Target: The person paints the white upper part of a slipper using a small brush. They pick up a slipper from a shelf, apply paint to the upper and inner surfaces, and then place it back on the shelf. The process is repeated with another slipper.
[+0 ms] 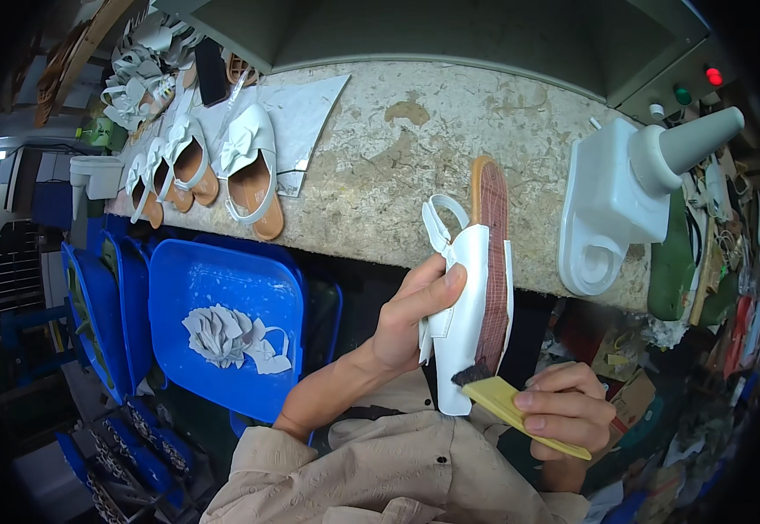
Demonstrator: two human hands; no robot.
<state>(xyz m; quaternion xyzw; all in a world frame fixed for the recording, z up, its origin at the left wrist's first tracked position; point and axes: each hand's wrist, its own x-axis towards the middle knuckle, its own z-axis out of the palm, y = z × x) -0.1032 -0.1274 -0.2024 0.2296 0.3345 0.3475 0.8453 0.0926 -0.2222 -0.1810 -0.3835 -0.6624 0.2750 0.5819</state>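
Observation:
My left hand (419, 306) grips a white sandal (463, 319) by its upper, thumb on the white material. The sandal is upside down, so its reddish-brown sole with fine lines faces up, and a white strap loops out at its left. A tan edge shows at the far end of the sole. My right hand (568, 410) pinches a flat yellow-handled brush (520, 415). Dark bristles at the brush's tip touch or lie very close to the sandal's near end; I cannot tell which.
Several white sandals with bows (245, 170) stand at the worktable's (354, 148) left. A white container with a grey cone (616, 205) is at its right. White pieces (223, 336) lie on a blue chair (179, 271). Behind the table is a grey metal housing (441, 35).

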